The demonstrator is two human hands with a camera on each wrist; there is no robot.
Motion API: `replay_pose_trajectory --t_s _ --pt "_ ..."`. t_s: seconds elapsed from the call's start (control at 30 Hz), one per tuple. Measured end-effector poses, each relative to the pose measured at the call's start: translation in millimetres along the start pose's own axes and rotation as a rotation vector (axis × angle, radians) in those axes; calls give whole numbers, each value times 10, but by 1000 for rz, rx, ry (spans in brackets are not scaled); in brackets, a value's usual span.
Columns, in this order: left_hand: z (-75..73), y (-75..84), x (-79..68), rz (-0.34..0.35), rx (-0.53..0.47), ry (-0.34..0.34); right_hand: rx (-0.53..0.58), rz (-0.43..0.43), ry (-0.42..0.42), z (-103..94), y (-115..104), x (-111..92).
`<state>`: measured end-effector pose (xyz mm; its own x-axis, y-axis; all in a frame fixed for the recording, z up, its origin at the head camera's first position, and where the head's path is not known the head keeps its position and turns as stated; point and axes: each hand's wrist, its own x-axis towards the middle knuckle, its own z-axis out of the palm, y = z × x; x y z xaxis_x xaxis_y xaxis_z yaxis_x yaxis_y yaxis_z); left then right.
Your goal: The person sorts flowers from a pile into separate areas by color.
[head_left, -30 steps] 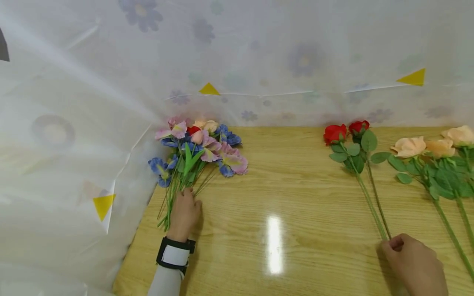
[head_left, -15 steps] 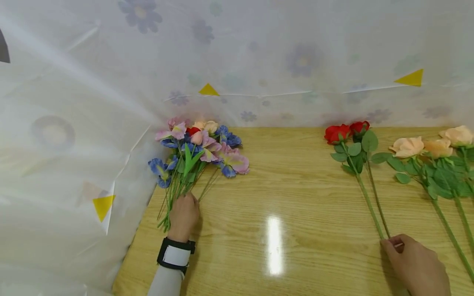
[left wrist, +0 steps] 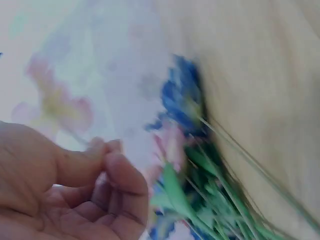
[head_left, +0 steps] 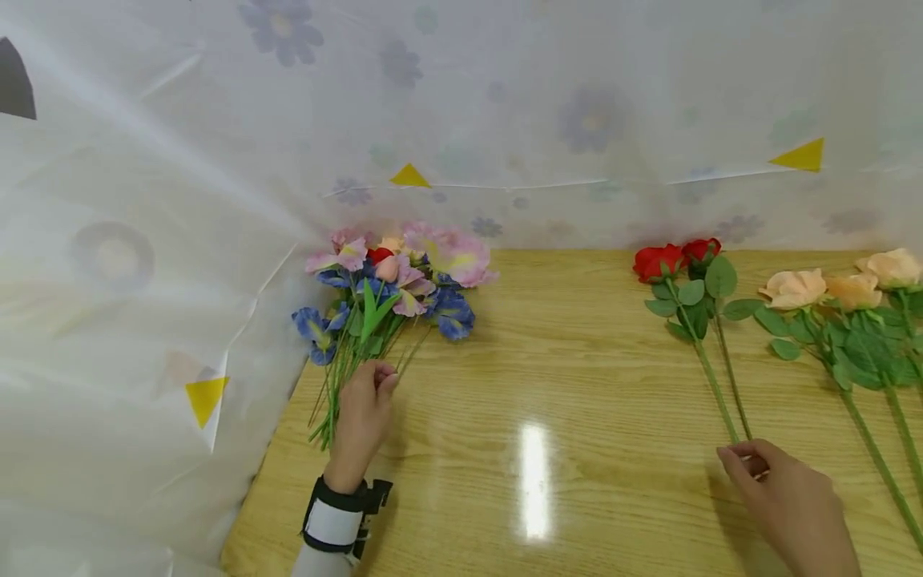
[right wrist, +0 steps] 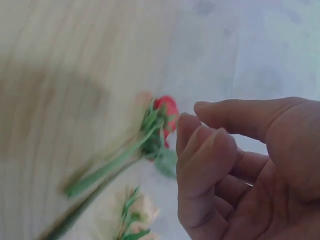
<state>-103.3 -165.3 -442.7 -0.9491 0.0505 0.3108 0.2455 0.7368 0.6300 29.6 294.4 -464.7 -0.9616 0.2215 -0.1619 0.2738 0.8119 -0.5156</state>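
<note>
The left hand (head_left: 366, 413) pinches a pink iris (head_left: 456, 258) by its stem, presumably sparing the petals, over the bunch (head_left: 373, 314); the right hand (head_left: 789, 497), loosely curled, holds nothing. Red roses (head_left: 658, 263) lie stems towards it, likely for reach.

An indoor corner, screened off around a table; whether it belongs to a home, shop or lab cannot be told. A glossy, wood-grain tabletop (head_left: 570, 344) meets milky sheeting (head_left: 497, 72) printed with faded flowers, which rises along its far edge and left side. Yellow triangles (head_left: 805, 155) sit along creases in the sheeting. A bright, lamp-like reflection (head_left: 534, 481) gleams on the wood.
</note>
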Motion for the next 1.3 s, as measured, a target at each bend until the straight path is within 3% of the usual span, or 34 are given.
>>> replay_pose_trajectory --t_s 0.2,0.33,0.47,0.6,0.73,0.87,1.0,1.13,1.3 --pt "83 382 -59 37 -271 -62 99 -163 70 136 -494 -24" --pt "170 645 -118 36 -423 -161 217 -309 88 273 -896 -37" --pt "290 869 -193 3 -572 -275 356 -420 51 369 -1238 -28" --pt "446 1033 -277 1 -683 -395 481 -505 43 422 -1499 18" --pt "567 1142 -336 20 -738 -463 520 -593 106 452 -1646 68" --pt "646 1177 -369 13 -758 -466 513 -609 172 460 -1699 105" --pt "697 1169 -383 8 -717 -459 476 -621 213 459 -1698 160" --pt "702 1131 -371 40 -582 -475 415 -609 207 440 -1635 252" --pt "602 941 -287 73 -354 -450 255 -502 158 374 -1416 411"
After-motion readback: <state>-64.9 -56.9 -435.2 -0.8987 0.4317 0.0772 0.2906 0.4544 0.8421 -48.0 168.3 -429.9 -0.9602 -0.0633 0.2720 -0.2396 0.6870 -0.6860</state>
